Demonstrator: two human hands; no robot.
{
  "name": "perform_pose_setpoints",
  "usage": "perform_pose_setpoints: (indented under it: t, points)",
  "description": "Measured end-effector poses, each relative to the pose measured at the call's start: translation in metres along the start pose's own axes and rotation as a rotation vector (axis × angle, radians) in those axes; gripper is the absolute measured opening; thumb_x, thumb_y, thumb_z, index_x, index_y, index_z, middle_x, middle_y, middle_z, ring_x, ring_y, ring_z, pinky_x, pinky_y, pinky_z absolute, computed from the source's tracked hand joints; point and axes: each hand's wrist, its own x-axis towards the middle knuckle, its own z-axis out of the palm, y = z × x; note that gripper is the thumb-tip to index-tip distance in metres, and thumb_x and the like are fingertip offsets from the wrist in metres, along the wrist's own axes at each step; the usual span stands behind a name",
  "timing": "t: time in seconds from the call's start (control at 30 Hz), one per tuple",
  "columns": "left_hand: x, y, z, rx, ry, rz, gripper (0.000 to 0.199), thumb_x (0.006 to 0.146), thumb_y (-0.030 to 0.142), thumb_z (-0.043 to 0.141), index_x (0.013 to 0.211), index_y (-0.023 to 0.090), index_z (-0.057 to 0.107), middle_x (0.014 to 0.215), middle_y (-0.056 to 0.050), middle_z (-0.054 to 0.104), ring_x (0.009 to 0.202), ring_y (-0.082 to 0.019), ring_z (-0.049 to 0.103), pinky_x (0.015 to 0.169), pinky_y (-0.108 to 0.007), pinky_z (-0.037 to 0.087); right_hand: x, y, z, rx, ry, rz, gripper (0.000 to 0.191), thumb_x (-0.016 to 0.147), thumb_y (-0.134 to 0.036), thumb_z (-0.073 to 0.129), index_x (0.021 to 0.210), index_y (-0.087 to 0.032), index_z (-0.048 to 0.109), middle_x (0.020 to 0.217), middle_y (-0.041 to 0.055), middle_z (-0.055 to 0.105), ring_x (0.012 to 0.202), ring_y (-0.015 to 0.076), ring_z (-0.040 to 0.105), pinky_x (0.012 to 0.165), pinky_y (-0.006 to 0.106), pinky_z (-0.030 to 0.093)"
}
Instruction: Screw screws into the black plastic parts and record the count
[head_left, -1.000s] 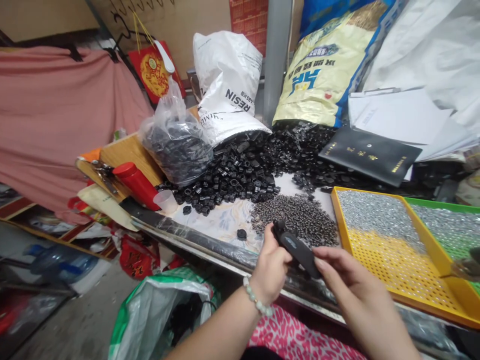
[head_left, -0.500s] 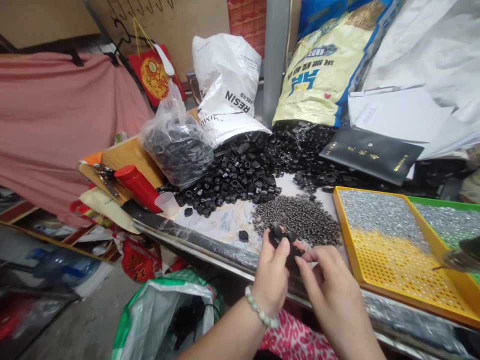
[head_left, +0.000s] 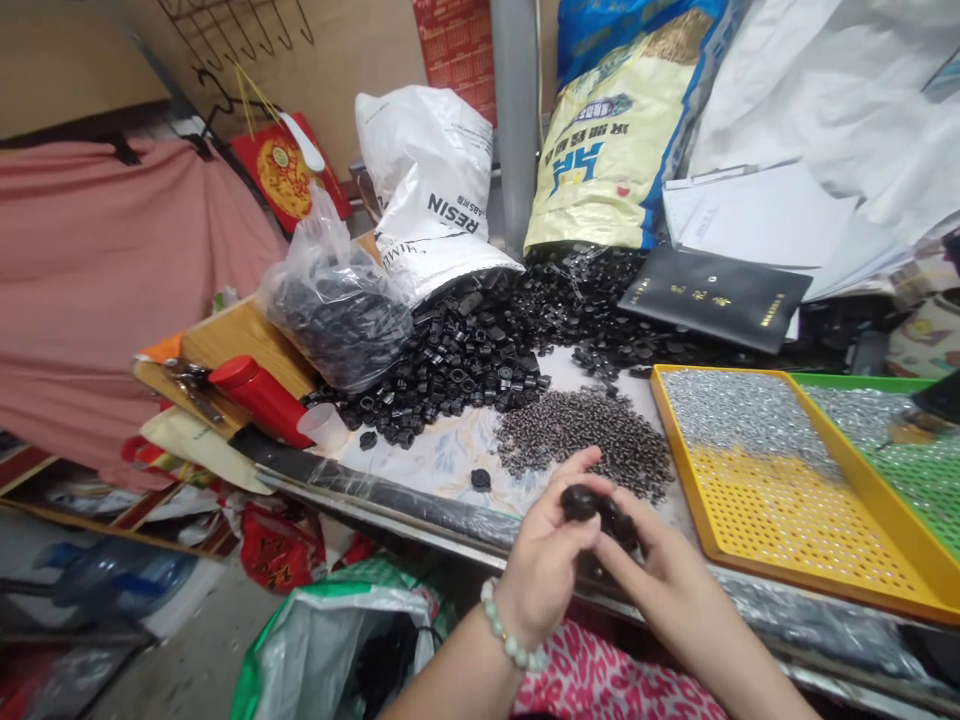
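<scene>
My left hand (head_left: 546, 560), with a beaded bracelet at its wrist, is closed around a black plastic part (head_left: 581, 502) with rounded knobs. On the part's other side, my right hand (head_left: 654, 548) grips it too, thumb toward the left thumb. Fingers cover much of the part, so its full shape is hidden. Just beyond the hands lies a heap of small dark metallic pieces (head_left: 585, 436). A single black round part (head_left: 481, 480) rests on the table left of that heap.
Behind are a pile of black plastic parts (head_left: 450, 365), a white resin sack (head_left: 431, 190) and a clear bag (head_left: 341, 315). At right stand a yellow perforated tray (head_left: 802, 540) and a green one (head_left: 930, 480). A red canister (head_left: 259, 400) and small cup (head_left: 324, 427) are left. Below sits an open bag (head_left: 300, 650).
Both hands have turned the black part and moved slightly lower and right. My right hand has come closer around it. The camera view has shifted a little.
</scene>
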Motion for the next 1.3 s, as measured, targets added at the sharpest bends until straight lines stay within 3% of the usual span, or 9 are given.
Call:
perform_pose_setpoints:
  t: [0.1, 0.17, 0.27, 0.4, 0.57, 0.7, 0.87, 1.17, 1.3]
  points:
    - [-0.002, 0.004, -0.005, 0.022, -0.069, -0.041, 0.04, 0.071, 0.012, 0.051, 0.108, 0.023, 0.06, 0.14, 0.0, 0.032, 0.129, -0.02, 0.026, 0.104, -0.028, 0.024, 0.0, 0.001, -0.012, -0.128, 0.02, -0.159, 0.019, 0.082, -0.028, 0.047, 0.099, -0.021, 0.055, 0.101, 0.0061, 0.06, 0.092, 0.0159, 0.057, 0.075, 0.027, 0.05]
    - [-0.003, 0.008, -0.008, -0.085, -0.042, -0.119, 0.049, 0.069, 0.017, 0.051, 0.117, 0.023, 0.054, 0.131, -0.002, 0.044, 0.123, -0.019, 0.035, 0.099, -0.028, 0.03, 0.0, 0.003, -0.019, -0.304, 0.109, -0.336, 0.018, 0.081, -0.021, 0.047, 0.098, -0.022, 0.054, 0.099, 0.0054, 0.058, 0.094, 0.0166, 0.055, 0.075, 0.029, 0.048]
    - [-0.002, 0.013, -0.01, -0.144, 0.071, -0.34, 0.041, 0.076, 0.033, 0.049, 0.114, 0.017, 0.055, 0.101, -0.007, 0.059, 0.093, -0.018, 0.053, 0.079, -0.029, 0.041, 0.001, 0.006, -0.025, -0.542, 0.216, -0.543, 0.029, 0.078, -0.01, 0.041, 0.1, -0.023, 0.055, 0.107, 0.0082, 0.052, 0.102, 0.0201, 0.05, 0.079, 0.036, 0.044]
    - [0.001, 0.013, -0.009, -0.147, 0.116, -0.441, 0.034, 0.074, 0.029, 0.062, 0.105, 0.015, 0.06, 0.098, -0.008, 0.061, 0.084, -0.014, 0.055, 0.073, -0.023, 0.042, 0.002, 0.01, -0.029, -0.688, 0.177, -0.639, 0.037, 0.079, -0.009, 0.039, 0.105, -0.027, 0.058, 0.123, 0.0091, 0.046, 0.113, 0.0244, 0.043, 0.085, 0.042, 0.039]
    - [0.005, 0.006, -0.008, -0.367, 0.007, -0.323, 0.026, 0.076, 0.017, 0.06, 0.102, 0.014, 0.061, 0.092, -0.009, 0.064, 0.086, -0.017, 0.059, 0.084, -0.029, 0.043, -0.009, 0.007, -0.022, -0.604, 0.284, -0.464, 0.036, 0.084, -0.014, 0.039, 0.118, -0.025, 0.048, 0.121, 0.0117, 0.045, 0.11, 0.022, 0.046, 0.085, 0.04, 0.041]
    - [0.004, 0.002, -0.007, -0.472, 0.076, -0.258, 0.018, 0.076, 0.012, 0.059, 0.094, 0.013, 0.061, 0.088, -0.007, 0.064, 0.083, -0.014, 0.06, 0.084, -0.029, 0.044, -0.023, 0.003, -0.001, -0.371, 0.366, -0.227, 0.016, 0.084, -0.027, 0.047, 0.097, -0.02, 0.05, 0.098, 0.0081, 0.05, 0.094, 0.0167, 0.052, 0.077, 0.029, 0.047]
    - [0.001, 0.005, -0.003, -0.474, 0.082, -0.202, 0.02, 0.074, 0.01, 0.061, 0.093, 0.015, 0.058, 0.089, -0.006, 0.063, 0.088, -0.015, 0.059, 0.086, -0.03, 0.044, -0.022, 0.006, 0.015, -0.288, 0.373, -0.19, 0.012, 0.083, -0.028, 0.049, 0.092, -0.02, 0.049, 0.098, 0.0068, 0.048, 0.094, 0.0151, 0.051, 0.076, 0.026, 0.047]
    - [0.0, 0.01, -0.007, -0.342, 0.118, -0.147, 0.022, 0.073, 0.015, 0.064, 0.094, 0.019, 0.059, 0.091, -0.001, 0.059, 0.081, -0.009, 0.055, 0.077, -0.021, 0.044, -0.025, 0.018, 0.003, -0.216, 0.29, -0.158, 0.01, 0.081, -0.026, 0.051, 0.09, -0.021, 0.048, 0.1, 0.0045, 0.051, 0.096, 0.013, 0.052, 0.076, 0.019, 0.046]
    - [0.001, 0.007, -0.004, -0.244, 0.144, -0.101, 0.021, 0.07, 0.024, 0.069, 0.089, 0.018, 0.061, 0.09, 0.0, 0.058, 0.084, -0.009, 0.053, 0.084, -0.022, 0.041, -0.028, 0.018, 0.006, -0.131, 0.289, -0.097, 0.011, 0.08, -0.028, 0.052, 0.088, -0.021, 0.051, 0.098, 0.0039, 0.053, 0.095, 0.0133, 0.053, 0.073, 0.019, 0.046]
